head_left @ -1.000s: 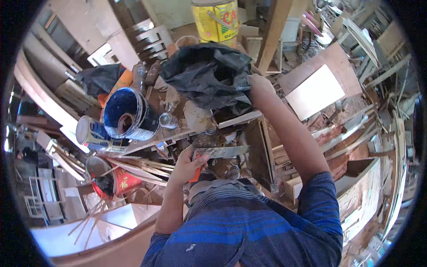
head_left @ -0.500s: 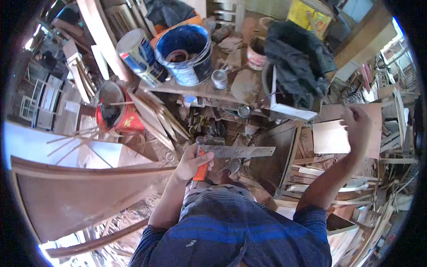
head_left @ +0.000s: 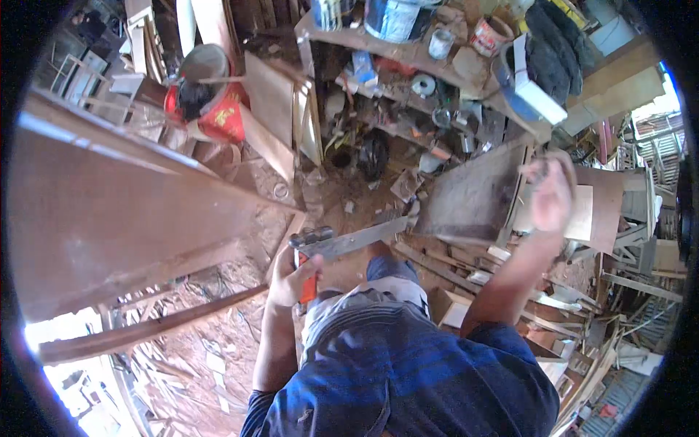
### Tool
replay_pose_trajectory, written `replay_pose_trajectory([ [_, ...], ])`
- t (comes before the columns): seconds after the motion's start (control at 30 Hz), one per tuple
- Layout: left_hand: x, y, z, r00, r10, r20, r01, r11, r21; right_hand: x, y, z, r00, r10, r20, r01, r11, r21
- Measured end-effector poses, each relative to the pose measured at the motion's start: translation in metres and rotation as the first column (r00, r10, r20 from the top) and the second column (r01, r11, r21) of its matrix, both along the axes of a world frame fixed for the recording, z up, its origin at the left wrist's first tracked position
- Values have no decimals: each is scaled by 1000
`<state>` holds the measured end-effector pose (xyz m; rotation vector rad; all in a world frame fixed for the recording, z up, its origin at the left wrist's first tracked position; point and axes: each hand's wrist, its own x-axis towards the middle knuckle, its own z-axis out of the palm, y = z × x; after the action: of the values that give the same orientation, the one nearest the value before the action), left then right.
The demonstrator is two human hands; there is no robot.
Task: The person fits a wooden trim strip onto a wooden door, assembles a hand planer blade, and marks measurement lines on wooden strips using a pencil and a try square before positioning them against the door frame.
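Observation:
My left hand [head_left: 286,275] is wrapped round the orange handle of a handsaw [head_left: 357,238], whose blade points to the right and slightly up. A dark, rounded metal piece [head_left: 311,237], like a hammer head, sits at the top of the same grip; how it is held is hidden. My right hand [head_left: 550,193] is raised on the right, in front of a leaning dark panel [head_left: 470,193] and a pale board [head_left: 582,213]. Motion blurs its fingers, so I cannot see whether they hold anything.
A large brown panel [head_left: 131,226] fills the left side. A red bucket [head_left: 222,116] stands beside leaning boards [head_left: 269,95]. Ahead is a cluttered wooden shelf [head_left: 408,54] with a blue bucket [head_left: 393,20] and a small can [head_left: 440,44]. Scrap wood and shavings cover the floor.
The view has turned and shifted, so the shelf and buckets sit higher. The handsaw has moved down and left in view with my left hand. My right hand has come lower and blurred.

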<state>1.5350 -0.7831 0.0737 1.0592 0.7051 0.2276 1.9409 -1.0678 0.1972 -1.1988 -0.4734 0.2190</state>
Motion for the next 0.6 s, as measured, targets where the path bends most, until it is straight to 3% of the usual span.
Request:
replay_pose_trajectory([
  [0.13,-87,-28,-12,993,116,-17,-116,993,24,-84,55,-73,907,246,-343,-289,954,-82],
  [0.27,-122,-46,-29,982,183,-37,-180,981,77,-113,85,-166,860,169,-481,-297,933,-203],
  [0.4,-108,-49,-26,983,179,-48,-173,980,101,-101,107,-200,818,91,-567,-244,949,-198],
  [0.53,-72,-42,-39,984,174,-48,-169,982,86,-19,127,-250,876,-56,-479,-170,893,-416],
  [0.6,-47,-37,-42,979,190,-75,-184,980,70,62,133,-319,952,-106,-288,-88,804,-588],
])
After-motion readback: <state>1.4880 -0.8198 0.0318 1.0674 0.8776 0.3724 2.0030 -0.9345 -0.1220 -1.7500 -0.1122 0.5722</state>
